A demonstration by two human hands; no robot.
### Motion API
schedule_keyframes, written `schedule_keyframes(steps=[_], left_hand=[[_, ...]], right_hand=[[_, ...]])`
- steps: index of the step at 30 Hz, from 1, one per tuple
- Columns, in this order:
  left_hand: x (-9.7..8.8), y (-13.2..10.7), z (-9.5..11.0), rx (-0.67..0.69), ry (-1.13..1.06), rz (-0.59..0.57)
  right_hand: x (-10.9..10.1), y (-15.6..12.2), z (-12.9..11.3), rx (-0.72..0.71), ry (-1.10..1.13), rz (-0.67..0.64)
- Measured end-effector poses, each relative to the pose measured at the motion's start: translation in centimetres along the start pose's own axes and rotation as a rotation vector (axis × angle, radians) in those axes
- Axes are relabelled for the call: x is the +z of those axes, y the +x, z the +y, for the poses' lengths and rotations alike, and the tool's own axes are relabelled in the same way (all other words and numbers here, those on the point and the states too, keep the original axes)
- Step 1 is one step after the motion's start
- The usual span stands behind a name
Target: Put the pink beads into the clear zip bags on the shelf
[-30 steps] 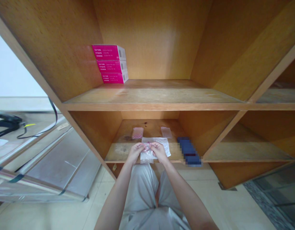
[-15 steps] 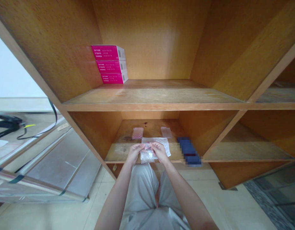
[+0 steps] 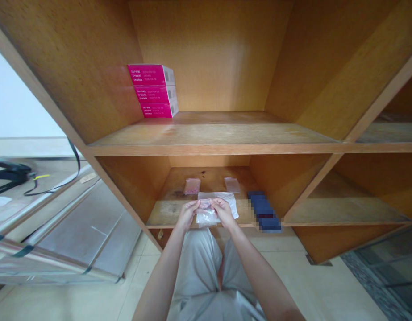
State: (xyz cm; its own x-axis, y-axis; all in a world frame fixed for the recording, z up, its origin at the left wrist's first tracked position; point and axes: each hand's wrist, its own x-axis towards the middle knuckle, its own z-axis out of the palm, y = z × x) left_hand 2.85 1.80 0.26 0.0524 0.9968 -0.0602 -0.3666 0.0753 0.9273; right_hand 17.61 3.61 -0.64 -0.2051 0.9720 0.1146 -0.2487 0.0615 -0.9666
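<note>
Between my two hands is a small clear plastic bag point(image 3: 206, 216), held over the front of the lower shelf. My left hand point(image 3: 189, 213) pinches its upper left side, and my right hand point(image 3: 222, 210) pinches the upper right. Something pinkish shows near the bag's top, too small to make out. Under and behind the bag lies a white sheet point(image 3: 231, 205), like paper or tissue. Farther back on the shelf are a clear bag of small pink pieces point(image 3: 192, 186) at the left and a second flat clear bag point(image 3: 232, 184) at the right.
A dark blue, pixelated object point(image 3: 263, 210) lies right of the sheet, reaching over the shelf's front edge. Three stacked pink boxes point(image 3: 155, 91) stand on the upper shelf point(image 3: 219, 131). Left of the cabinet is a metal-framed rack point(image 3: 81, 223) with a black cable point(image 3: 77, 156).
Both hands keep their pinch on the bag, with only slight finger movement. The bag's lower part has shifted a little and lies flatter. Everything else stays in place.
</note>
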Motion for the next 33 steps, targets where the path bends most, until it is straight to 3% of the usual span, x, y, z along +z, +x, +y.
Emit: schedule_keyframes(steps=[9,13,19,26,33], left_hand=[[0.6,-0.3,0.4,0.011,0.063,-0.038],[0.5,-0.4,0.2,0.083,0.153,-0.010],[0.6,-0.5,0.3,0.054,0.300,-0.123],[0.6,0.2,-0.3,0.149,0.272,0.052],[0.4,0.3,-0.6,0.183,0.293,0.112]], right_hand=[[-0.1,0.2,-0.1,-0.062,-0.011,0.051],[-0.1,0.4,-0.1,-0.087,0.000,0.118],[-0.2,0.7,0.2,-0.090,0.047,0.183],[0.1,0.6,0.1,-0.068,0.121,0.223],[0.2,0.0,-0.4,-0.104,-0.002,0.087]])
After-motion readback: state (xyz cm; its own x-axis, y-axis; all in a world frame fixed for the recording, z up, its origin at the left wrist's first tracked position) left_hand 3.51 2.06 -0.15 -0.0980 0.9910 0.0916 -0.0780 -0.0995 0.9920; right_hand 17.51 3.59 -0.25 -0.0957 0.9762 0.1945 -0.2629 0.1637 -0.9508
